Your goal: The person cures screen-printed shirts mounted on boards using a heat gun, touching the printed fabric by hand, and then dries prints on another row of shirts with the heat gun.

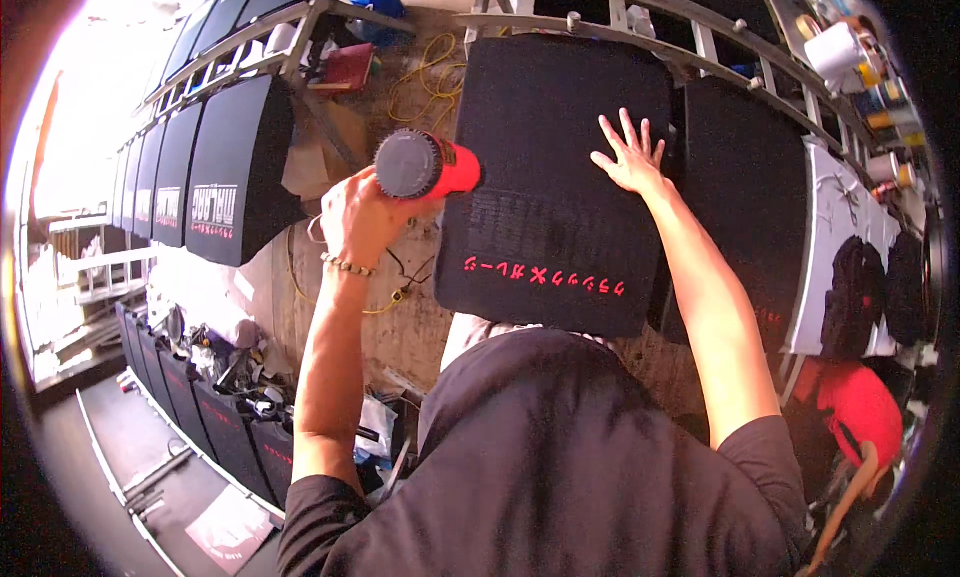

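Note:
My left hand (352,217) is closed around a red heat gun (452,171) with a round black vented back end. The gun is held over the left edge of a black shirt (560,107) stretched flat on a board in front of me, its far end toward the cloth. Across the near part of the shirt runs a row of red print (540,275), with dark, faint lettering above it. My right hand (632,159) lies with fingers spread on or just over the right side of the shirt, holding nothing.
Another black shirt on a board (745,187) adjoins on the right. A metal rail frame (620,17) runs behind. More printed shirts on boards (240,167) line the left. A yellow cord (432,82) lies on the floor. A person in red (862,407) is at the lower right.

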{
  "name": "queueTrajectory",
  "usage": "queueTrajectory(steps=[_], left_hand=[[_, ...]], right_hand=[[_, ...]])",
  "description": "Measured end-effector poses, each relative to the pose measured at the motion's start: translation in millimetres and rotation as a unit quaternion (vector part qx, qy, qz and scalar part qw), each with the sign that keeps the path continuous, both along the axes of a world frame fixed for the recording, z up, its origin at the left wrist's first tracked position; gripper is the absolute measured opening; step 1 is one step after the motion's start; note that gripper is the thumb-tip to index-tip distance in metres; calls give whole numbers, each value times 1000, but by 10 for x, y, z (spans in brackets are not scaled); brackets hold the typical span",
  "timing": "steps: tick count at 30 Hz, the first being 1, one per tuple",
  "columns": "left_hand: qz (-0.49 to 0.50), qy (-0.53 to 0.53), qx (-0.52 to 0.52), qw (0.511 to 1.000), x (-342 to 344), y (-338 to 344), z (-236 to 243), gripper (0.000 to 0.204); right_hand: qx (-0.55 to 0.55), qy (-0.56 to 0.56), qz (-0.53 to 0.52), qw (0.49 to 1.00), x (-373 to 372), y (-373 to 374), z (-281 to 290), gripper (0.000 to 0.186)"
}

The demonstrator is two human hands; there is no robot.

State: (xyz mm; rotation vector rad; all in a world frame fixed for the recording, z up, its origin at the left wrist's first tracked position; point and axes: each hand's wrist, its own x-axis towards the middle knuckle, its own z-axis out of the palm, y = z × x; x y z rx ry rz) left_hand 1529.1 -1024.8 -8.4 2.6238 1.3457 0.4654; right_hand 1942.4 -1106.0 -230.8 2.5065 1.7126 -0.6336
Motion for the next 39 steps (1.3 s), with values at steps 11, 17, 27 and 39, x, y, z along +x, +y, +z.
queueTrajectory(steps=[11, 17, 27, 39], left_hand=[[-87, 60, -11, 994, -281, 678, -113, 54], [-132, -11, -36, 991, -83, 683, -167, 52], [-214, -101, -79, 968, 444, 521, -304, 51], [-243, -6, -80, 967, 763, 414, -209, 49]], right_hand=[[-11, 18, -58, 998, -140, 7, 29, 92], [4, 3, -60, 998, -137, 14, 4, 91], [-2, -13, -64, 998, -146, 24, -11, 93], [12, -21, -62, 998, -140, 12, -39, 93]])
